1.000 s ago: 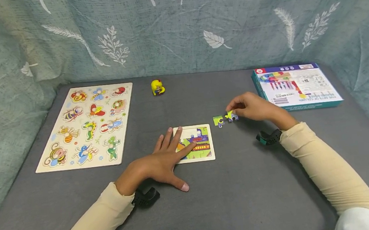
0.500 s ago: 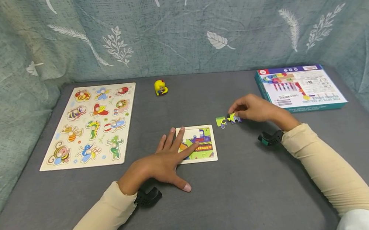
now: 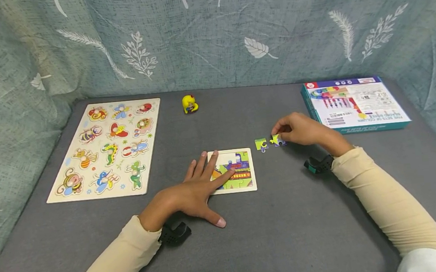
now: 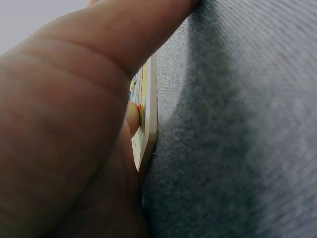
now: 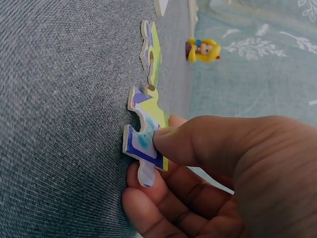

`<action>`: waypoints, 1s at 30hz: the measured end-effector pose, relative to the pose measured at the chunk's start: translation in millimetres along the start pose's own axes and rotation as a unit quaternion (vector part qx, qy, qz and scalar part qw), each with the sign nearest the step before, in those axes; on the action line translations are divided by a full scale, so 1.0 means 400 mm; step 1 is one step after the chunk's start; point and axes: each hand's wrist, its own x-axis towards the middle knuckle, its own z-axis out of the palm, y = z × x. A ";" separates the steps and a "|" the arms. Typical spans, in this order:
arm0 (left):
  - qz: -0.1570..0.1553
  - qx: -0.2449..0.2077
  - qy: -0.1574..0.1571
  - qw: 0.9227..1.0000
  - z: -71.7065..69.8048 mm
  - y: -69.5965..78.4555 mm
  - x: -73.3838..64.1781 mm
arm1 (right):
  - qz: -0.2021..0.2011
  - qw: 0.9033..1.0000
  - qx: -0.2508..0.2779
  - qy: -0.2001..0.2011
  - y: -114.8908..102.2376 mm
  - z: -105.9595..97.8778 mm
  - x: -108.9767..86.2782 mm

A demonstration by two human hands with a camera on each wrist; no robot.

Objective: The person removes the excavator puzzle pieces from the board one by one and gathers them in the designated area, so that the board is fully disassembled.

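My left hand (image 3: 194, 195) lies spread on a small framed jigsaw puzzle (image 3: 234, 190), its fingers straight across the left part of the train picture. The top of the puzzle's frame shows pale bare backing. In the left wrist view, the thumb hides most of the puzzle board (image 4: 152, 111). To the right, my right hand (image 3: 300, 129) pinches a green and purple jigsaw piece (image 5: 143, 136) between thumb and fingers, low at the table surface. Beside it lies a second jigsaw piece (image 3: 260, 144), flat on the table; whether the two touch I cannot tell.
A large wooden peg board with insect pictures (image 3: 103, 151) lies at the left. A yellow-haired toy figure (image 3: 189, 104) stands at the back. A flat printed box (image 3: 355, 105) sits beyond my right hand, with a curtain (image 3: 208, 36) behind the table.
The head view has shifted slightly, so everything appears a little further right. My right hand keeps its pinch on the jigsaw piece, and my left hand stays on the puzzle.
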 end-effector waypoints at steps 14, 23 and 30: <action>0.004 0.002 0.004 1.000 0.003 -0.002 0.000 | 0.000 1.000 -0.007 0.005 -0.003 -0.001 0.001; 0.002 0.004 0.002 1.000 0.004 -0.003 -0.001 | 0.010 1.000 0.005 0.004 0.001 -0.005 -0.003; 0.006 -0.001 0.005 1.000 0.004 -0.003 0.001 | 0.008 1.000 0.010 0.008 0.000 -0.005 0.002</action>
